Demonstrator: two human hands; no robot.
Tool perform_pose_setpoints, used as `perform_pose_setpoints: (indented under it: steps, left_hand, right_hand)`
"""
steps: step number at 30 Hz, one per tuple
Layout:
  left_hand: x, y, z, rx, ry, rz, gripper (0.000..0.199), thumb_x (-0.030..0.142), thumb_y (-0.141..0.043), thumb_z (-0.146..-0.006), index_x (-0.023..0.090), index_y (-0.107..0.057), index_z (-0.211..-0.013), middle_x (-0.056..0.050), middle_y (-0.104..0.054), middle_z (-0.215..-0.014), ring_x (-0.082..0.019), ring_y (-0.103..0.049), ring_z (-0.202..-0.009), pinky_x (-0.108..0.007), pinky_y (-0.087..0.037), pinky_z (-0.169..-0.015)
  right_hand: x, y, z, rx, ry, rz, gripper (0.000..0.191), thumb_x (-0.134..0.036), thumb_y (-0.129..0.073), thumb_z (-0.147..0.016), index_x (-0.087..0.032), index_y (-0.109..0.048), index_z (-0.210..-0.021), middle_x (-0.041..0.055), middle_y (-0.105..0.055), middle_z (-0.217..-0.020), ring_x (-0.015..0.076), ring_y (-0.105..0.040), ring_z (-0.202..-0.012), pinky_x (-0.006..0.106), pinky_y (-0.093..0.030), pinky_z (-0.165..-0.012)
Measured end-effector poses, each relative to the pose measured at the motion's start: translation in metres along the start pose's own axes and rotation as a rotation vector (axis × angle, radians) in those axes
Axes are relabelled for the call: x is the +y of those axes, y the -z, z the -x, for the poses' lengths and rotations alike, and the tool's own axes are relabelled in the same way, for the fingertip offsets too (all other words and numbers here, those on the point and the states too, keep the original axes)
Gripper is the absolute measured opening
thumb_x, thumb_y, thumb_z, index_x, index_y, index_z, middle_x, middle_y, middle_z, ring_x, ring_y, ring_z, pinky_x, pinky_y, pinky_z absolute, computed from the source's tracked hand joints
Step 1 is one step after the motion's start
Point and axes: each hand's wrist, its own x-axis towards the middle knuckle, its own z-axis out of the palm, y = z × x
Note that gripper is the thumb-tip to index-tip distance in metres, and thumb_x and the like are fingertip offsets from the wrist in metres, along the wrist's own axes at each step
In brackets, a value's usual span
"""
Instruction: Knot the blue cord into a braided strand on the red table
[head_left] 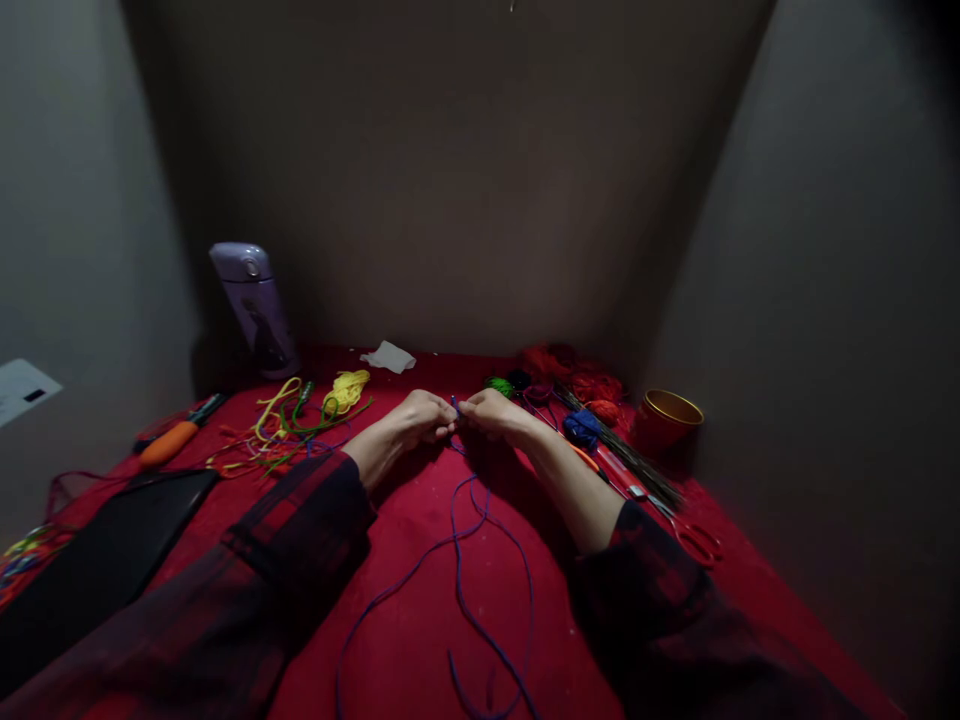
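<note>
My left hand (426, 416) and my right hand (491, 412) meet over the middle of the red-covered table, fingertips almost touching. Both are closed in a pinch on a purple cord (457, 570). A small dark-blue or purple bit of it shows between the fingertips; whether it is knotted there I cannot tell. From the hands the cord's long loose ends run down in loops across the red cloth (405, 640) toward me. The fingers partly hide the part being held.
Left lie yellow yarn (347, 391), tangled coloured cords (281, 430), an orange-handled tool (169, 443) and a black flat object (127, 540); a purple bottle (255, 310) stands behind. Right are a blue yarn ball (582, 427), thin dark sticks (637, 460), scissors (697, 540) and a red-gold cup (667, 420).
</note>
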Motion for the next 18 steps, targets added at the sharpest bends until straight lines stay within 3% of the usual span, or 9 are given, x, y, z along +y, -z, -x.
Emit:
perform_pose_setpoints:
  steps: [7, 13, 18]
  left_hand:
    - [0.007, 0.003, 0.001, 0.028, -0.043, -0.280, 0.008, 0.011, -0.054, -0.069, 0.011, -0.060, -0.064, 0.001, -0.052, -0.047, -0.005, -0.036, -0.033, -0.020, -0.024, -0.039]
    - [0.016, 0.009, 0.009, 0.272, -0.313, -0.857, 0.010, 0.018, -0.062, -0.059, 0.015, -0.069, -0.066, -0.008, -0.063, -0.064, -0.015, -0.054, -0.061, -0.023, -0.033, -0.051]
    - [0.026, -0.003, 0.025, 0.068, -0.261, -0.940, 0.012, 0.019, -0.059, -0.059, 0.012, -0.068, -0.062, -0.006, -0.059, -0.055, -0.014, -0.052, -0.054, -0.023, -0.032, -0.048]
  right_hand:
    - [-0.005, 0.004, 0.015, -0.087, 0.032, -0.098, 0.022, -0.027, -0.052, -0.077, -0.015, -0.050, -0.059, -0.0071, -0.030, -0.044, 0.0036, -0.022, -0.035, 0.020, -0.016, -0.036]
    - [-0.007, 0.002, 0.018, -0.070, -0.015, -0.121, 0.026, -0.022, -0.056, -0.073, -0.017, -0.043, -0.051, -0.0063, -0.031, -0.039, 0.0047, -0.025, -0.035, 0.022, -0.016, -0.036]
    - [-0.002, 0.001, 0.019, -0.054, -0.013, -0.169, 0.024, -0.019, -0.057, -0.070, -0.017, -0.042, -0.051, -0.0035, -0.039, -0.043, 0.0065, -0.033, -0.041, 0.021, -0.024, -0.039]
